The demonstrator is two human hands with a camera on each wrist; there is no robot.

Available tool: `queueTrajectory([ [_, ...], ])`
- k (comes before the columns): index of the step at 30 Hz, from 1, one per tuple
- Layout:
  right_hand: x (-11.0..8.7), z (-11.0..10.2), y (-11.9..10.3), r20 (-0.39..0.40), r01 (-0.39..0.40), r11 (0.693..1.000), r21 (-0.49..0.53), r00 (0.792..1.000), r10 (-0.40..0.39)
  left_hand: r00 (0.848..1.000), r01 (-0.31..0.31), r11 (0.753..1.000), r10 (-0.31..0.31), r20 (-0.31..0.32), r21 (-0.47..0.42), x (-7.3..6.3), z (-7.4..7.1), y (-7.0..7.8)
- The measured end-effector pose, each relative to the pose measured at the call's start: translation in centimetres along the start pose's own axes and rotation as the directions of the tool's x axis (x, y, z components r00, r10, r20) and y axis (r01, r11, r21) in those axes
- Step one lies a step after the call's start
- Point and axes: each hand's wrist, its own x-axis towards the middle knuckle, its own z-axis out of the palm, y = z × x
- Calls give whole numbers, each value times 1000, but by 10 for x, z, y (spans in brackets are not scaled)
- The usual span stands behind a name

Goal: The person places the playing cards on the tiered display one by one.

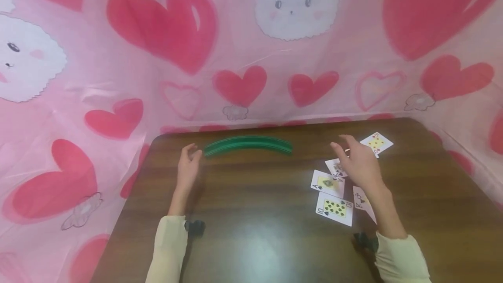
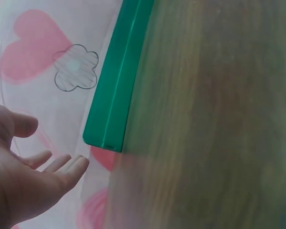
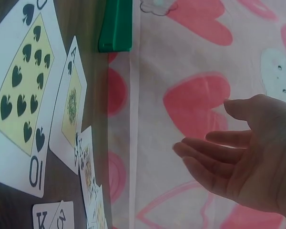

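A curved green grooved rack [image 1: 248,142], like a playing-card holder, lies near the table's far edge. Just off its left end is my left hand [image 1: 188,167], fingers loosely bent and holding nothing. My right hand [image 1: 359,163] hovers empty above several face-up playing cards, its fingers relaxed and apart from the thumb. Below and left of it lie the ten of spades [image 1: 335,208], the ace of spades [image 1: 328,183] and a partly covered face card [image 1: 333,166]. A king [image 1: 361,200] is partly hidden by the right forearm. Behind the hand, a diamond card [image 1: 379,143] shows partly.
The brown wooden table [image 1: 243,204] has a rounded far right corner. Pink cloth with hearts and white animal faces [image 1: 296,8] hangs behind it and at both sides. Dark wrist devices [image 1: 195,228] sit by both cuffs.
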Motion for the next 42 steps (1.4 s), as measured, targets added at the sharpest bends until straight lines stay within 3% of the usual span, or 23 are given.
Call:
queueTrajectory([
  [10,2,-3,6,-132,29,1000,-7,991,-29,999,40,992,-42,-13,-119,11,9,-6],
  [16,4,-3,13,-206,11,1000,2,978,-11,999,33,979,-27,33,-201,15,10,-16],
  [24,5,-14,23,-231,-78,996,36,969,85,999,-15,984,22,35,-179,20,11,-30],
  [32,7,-20,43,-209,-177,980,90,959,193,1000,-28,984,29,2,-174,24,15,-37],
  [42,10,-19,71,-240,-278,951,137,922,304,1000,-17,986,20,12,-168,16,12,-24],
])
